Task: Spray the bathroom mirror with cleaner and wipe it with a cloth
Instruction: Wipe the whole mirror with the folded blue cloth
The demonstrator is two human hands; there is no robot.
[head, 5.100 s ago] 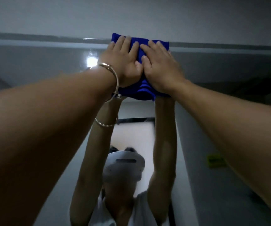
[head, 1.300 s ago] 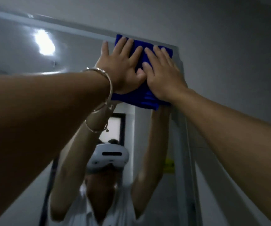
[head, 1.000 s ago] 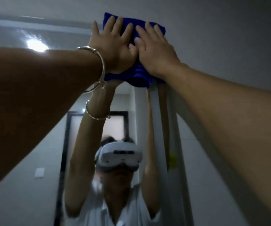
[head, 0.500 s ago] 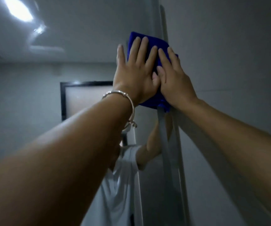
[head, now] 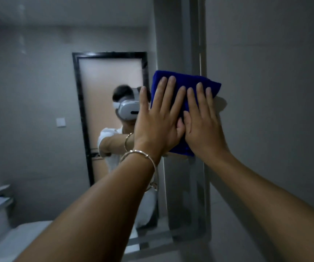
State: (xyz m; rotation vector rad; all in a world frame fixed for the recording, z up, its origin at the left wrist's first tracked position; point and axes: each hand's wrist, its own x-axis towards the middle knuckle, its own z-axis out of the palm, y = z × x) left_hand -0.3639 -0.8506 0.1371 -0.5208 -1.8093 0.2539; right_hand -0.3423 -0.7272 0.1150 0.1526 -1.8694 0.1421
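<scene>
A bathroom mirror (head: pixel 29 91) is shown filling the scene from 9 o'clock to the centre, and it is bordered at 3 o'clock by a plain grey wall (head: pixel 275 91). A dark-framed door (head: pixel 110 76) is reflected in the glass, and a person in a white headset and a white top is mirrored in front of it. Two bare forearms are stretched up from 6 o'clock. A folded blue cloth (head: pixel 186 78) is pressed flat against the mirror's 3 o'clock edge, with its far corner lapped over the frame toward the wall. The cloth is covered by the left hand (head: pixel 158 125), set at 9 o'clock of the right hand (head: pixel 203 127), and the two hands touch at the thumbs. The fingers (head: pixel 169 95) of the left hand are held straight and slightly spread. Those of the right (head: pixel 199 99) are laid straight and close together, and nothing is gripped by either. A thin silver bracelet (head: pixel 141 154) is worn at the left wrist. A small wall switch (head: pixel 60 122) is reflected at 9 o'clock of the door.
</scene>
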